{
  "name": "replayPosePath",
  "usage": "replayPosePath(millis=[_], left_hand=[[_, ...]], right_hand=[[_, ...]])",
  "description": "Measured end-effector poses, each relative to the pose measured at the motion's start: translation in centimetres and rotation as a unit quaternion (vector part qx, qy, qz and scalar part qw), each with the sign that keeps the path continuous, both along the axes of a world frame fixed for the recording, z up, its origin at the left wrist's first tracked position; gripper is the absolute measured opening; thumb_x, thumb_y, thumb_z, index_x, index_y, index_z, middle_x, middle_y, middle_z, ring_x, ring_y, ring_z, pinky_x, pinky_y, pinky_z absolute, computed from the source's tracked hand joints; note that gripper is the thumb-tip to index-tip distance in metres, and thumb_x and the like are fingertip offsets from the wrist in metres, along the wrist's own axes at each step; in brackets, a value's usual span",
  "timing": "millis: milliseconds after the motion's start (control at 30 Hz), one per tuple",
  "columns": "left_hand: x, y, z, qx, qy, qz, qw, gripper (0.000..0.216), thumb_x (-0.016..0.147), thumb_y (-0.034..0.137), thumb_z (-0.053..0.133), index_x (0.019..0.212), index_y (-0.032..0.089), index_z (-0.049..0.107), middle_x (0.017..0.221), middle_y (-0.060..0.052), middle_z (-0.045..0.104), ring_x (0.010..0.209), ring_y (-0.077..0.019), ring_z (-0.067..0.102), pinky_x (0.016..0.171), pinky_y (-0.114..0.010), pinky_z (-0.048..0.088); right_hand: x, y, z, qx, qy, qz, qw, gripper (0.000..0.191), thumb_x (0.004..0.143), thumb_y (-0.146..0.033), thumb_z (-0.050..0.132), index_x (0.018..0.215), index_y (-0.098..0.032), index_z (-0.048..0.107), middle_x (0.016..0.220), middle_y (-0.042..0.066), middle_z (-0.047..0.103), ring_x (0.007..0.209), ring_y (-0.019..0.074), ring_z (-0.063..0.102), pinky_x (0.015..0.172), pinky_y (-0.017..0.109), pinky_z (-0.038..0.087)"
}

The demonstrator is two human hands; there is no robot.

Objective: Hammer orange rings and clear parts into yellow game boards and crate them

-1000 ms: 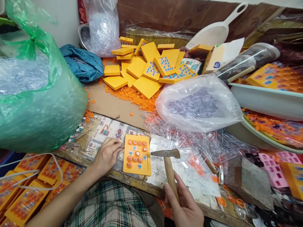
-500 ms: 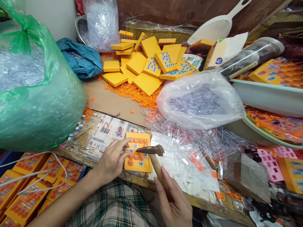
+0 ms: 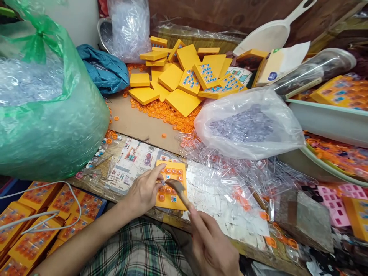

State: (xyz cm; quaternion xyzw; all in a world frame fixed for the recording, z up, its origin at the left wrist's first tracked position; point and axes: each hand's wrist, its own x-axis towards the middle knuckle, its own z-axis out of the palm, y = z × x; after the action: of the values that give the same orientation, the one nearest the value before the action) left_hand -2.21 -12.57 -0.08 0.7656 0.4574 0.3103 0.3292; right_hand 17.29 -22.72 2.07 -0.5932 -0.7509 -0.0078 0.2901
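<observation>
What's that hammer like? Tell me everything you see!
The hammer has a dark, metal-looking head, narrower at one end, and a brown, wooden-looking handle. The right hand grips the handle. It slants over the yellow board, its head near the left hand. The head is blurred, so I can't tell if it's touching anything.

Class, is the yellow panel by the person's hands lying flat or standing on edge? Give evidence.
Flat: the yellow panel lies on the workbench, its face with orange pieces turned up, the left hand over its left edge.
</observation>
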Motion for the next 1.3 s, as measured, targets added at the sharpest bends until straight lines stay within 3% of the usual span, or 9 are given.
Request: replayPosePath(millis=[167,400,767,867,967,1033,1133,1233,1300], left_hand=[[0.0,0.0,-0.2,0.001,-0.002,0.0,1.0,0.052,0.086,0.009,0.045,0.136,0.019,0.034,0.1,-0.008,0.067,0.093,-0.0201,0.064,0.085,-0.037,0.055],[-0.6,0.5,-0.1,0.006,0.0,-0.024,1.0,0.062,0.083,0.006,0.049,0.14,0.022,0.03,0.101,-0.005,0.068,0.095,-0.0196,0.063,0.087,-0.036,0.054],[-0.5,0.9,-0.3,0.012,0.009,-0.038,0.999,0.064,0.083,0.007,0.049,0.142,0.021,0.028,0.099,-0.005,0.069,0.096,-0.0203,0.063,0.087,-0.039,0.054],[-0.6,0.7,-0.3,0.007,0.0,-0.037,0.999,0.064,0.083,0.006,0.049,0.142,0.02,0.029,0.098,-0.006,0.07,0.095,-0.0204,0.064,0.087,-0.039,0.054],[-1.0,0.9,0.1,-0.015,-0.015,-0.042,0.999,0.064,0.081,0.006,0.049,0.141,0.02,0.031,0.098,-0.005,0.07,0.092,-0.0185,0.065,0.085,-0.036,0.055],[-1.3,2.1,0.5,-0.016,-0.026,-0.035,0.999,0.059,0.082,0.007,0.05,0.137,0.019,0.038,0.099,-0.005,0.069,0.087,-0.0166,0.065,0.081,-0.032,0.056],[-1.0,6.3,0.9,0.048,0.018,0.031,0.998,0.036,0.084,0.011,0.051,0.119,0.017,0.058,0.105,-0.008,0.069,0.089,-0.0168,0.065,0.085,-0.032,0.054],[0.6,11.6,0.7,0.09,0.103,0.066,0.988,0.023,0.083,0.011,0.053,0.099,0.015,0.069,0.107,-0.01,0.068,0.1,-0.0204,0.062,0.094,-0.035,0.049],[1.9,14.3,0.3,0.087,0.128,0.057,0.986,0.019,0.08,0.009,0.055,0.088,0.014,0.071,0.098,-0.01,0.069,0.097,-0.0223,0.063,0.091,-0.036,0.05]], right_hand=[[-0.1,0.3,0.0,-0.043,-0.051,-0.003,0.998,0.066,0.088,-0.003,0.042,0.145,-0.034,0.033,0.091,0.002,0.068,0.065,0.0143,0.065,0.054,0.023,0.045],[0.4,0.6,1.0,-0.031,0.097,0.001,0.995,0.063,0.087,-0.006,0.052,0.141,-0.036,0.04,0.097,0.004,0.065,0.077,0.0147,0.065,0.065,0.024,0.049],[0.5,0.1,0.5,-0.059,-0.033,0.016,0.998,0.067,0.087,-0.003,0.043,0.145,-0.033,0.033,0.093,0.004,0.068,0.07,0.015,0.066,0.06,0.024,0.048],[0.5,0.4,0.2,-0.063,-0.042,0.013,0.997,0.061,0.087,-0.005,0.042,0.141,-0.032,0.042,0.089,0.004,0.07,0.065,0.0143,0.065,0.057,0.023,0.048],[0.6,0.5,-0.2,-0.097,0.085,-0.01,0.992,0.047,0.088,-0.013,0.047,0.13,-0.032,0.056,0.092,0.003,0.07,0.068,0.0142,0.065,0.058,0.023,0.049],[0.7,0.5,-0.4,-0.136,0.231,-0.084,0.96,0.036,0.086,-0.025,0.056,0.122,-0.028,0.064,0.097,0.003,0.07,0.074,0.0166,0.065,0.061,0.024,0.051],[0.8,0.8,-0.4,-0.207,0.448,-0.23,0.839,0.053,0.078,-0.041,0.068,0.127,-0.022,0.059,0.1,0.005,0.071,0.058,0.0143,0.057,0.048,0.025,0.047],[0.6,1.5,-0.3,-0.257,0.593,-0.252,0.72,0.07,0.073,-0.043,0.073,0.135,-0.022,0.049,0.109,0.008,0.069,0.043,0.0066,0.041,0.035,0.021,0.035],[0.4,2.0,-0.5,-0.258,0.634,-0.237,0.689,0.07,0.069,-0.042,0.077,0.131,-0.023,0.052,0.118,0.01,0.066,0.043,0.0044,0.039,0.035,0.021,0.034]])
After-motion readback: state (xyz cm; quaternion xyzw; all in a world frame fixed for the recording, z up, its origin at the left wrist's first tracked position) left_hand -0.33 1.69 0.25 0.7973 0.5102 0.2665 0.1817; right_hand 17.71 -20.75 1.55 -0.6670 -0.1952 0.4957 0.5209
